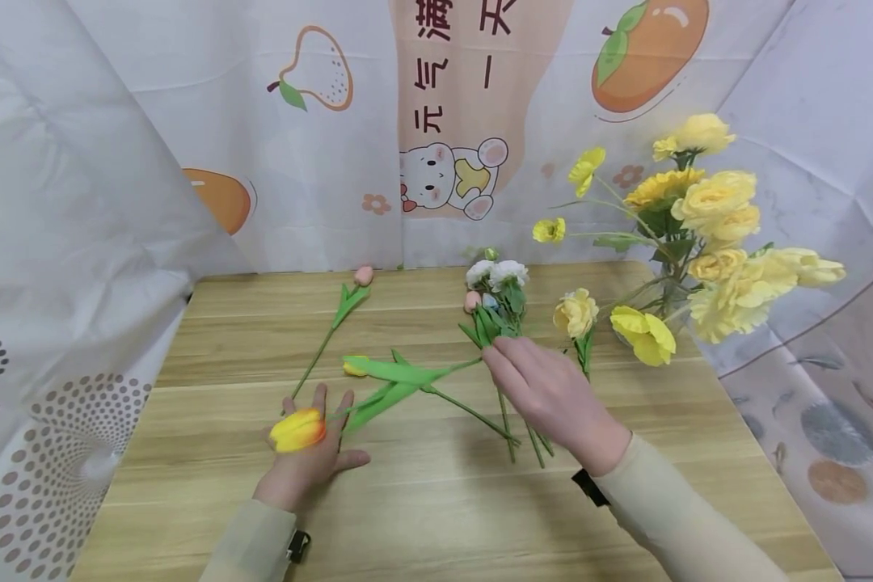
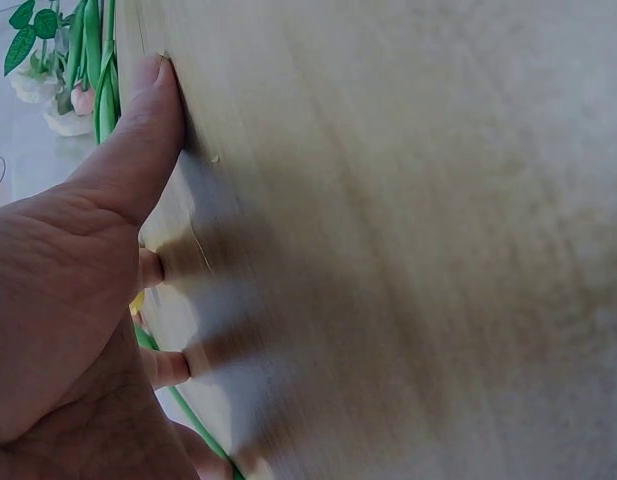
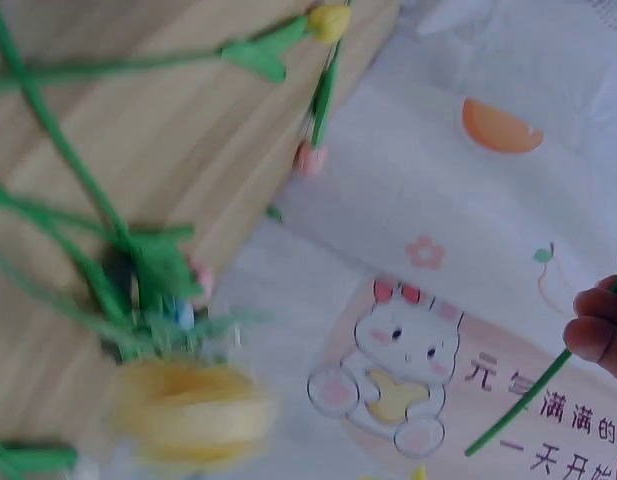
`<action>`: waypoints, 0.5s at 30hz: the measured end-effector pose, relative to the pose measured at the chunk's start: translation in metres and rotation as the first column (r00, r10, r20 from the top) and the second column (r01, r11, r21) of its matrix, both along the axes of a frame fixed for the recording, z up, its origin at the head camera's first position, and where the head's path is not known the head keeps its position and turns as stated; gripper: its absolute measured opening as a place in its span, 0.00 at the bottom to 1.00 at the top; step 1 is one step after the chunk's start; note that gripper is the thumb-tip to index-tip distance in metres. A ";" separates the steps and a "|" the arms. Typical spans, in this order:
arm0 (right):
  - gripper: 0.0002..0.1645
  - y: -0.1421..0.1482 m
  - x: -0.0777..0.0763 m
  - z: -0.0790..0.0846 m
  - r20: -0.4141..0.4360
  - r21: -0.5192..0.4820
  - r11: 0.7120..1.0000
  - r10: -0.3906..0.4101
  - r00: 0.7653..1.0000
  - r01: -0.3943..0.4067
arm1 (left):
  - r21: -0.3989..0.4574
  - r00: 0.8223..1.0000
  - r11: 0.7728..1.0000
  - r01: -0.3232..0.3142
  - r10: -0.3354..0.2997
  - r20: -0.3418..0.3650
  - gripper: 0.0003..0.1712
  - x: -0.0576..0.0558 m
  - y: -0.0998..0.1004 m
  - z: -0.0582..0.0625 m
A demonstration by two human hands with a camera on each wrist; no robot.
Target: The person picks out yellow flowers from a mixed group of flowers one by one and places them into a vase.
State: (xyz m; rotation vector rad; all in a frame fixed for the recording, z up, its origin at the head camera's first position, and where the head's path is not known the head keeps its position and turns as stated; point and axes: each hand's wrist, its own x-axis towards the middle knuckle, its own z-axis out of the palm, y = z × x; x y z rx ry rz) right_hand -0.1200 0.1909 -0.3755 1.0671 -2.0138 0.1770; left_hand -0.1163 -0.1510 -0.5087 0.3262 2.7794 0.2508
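A yellow tulip (image 1: 298, 430) with an orange-red tinge and long green leaves lies across the head view. My right hand (image 1: 541, 396) pinches its thin stem (image 3: 518, 405) at the end, raised over the table. Its bloom overlaps my left hand (image 1: 309, 453), which rests with spread fingers on the wood; thumb (image 2: 153, 120) and fingertips meet the surface in the left wrist view. Beyond the left fingers lies a pink tulip (image 1: 364, 276). Partly covered by the held tulip's leaves is another yellow tulip (image 1: 356, 366), its stem pointing right.
White flowers (image 1: 508, 275) lie bunched with other stems behind the right hand. A pale yellow rose (image 1: 576, 314) lies to their right. At the back right, a vase (image 1: 675, 295) carries several yellow flowers. A printed curtain (image 1: 320, 202) hangs behind the wooden table (image 1: 436, 517).
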 end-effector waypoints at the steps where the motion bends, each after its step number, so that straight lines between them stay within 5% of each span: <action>1: 0.12 0.001 -0.005 0.002 -0.011 -0.003 1.000 -0.021 1.000 0.021 | 0.009 1.000 1.000 -0.013 0.013 0.015 0.60 0.000 0.001 0.002; 10: 0.09 0.041 -0.042 0.015 -0.028 -0.089 0.967 -0.240 0.970 0.237 | 0.022 0.999 0.999 -0.031 0.030 0.034 0.61 0.001 0.002 0.006; 15: 0.08 0.062 -0.058 0.010 -0.109 -0.183 0.896 -0.427 0.898 0.404 | 0.024 0.999 0.999 -0.027 0.026 0.027 0.61 0.000 0.002 0.005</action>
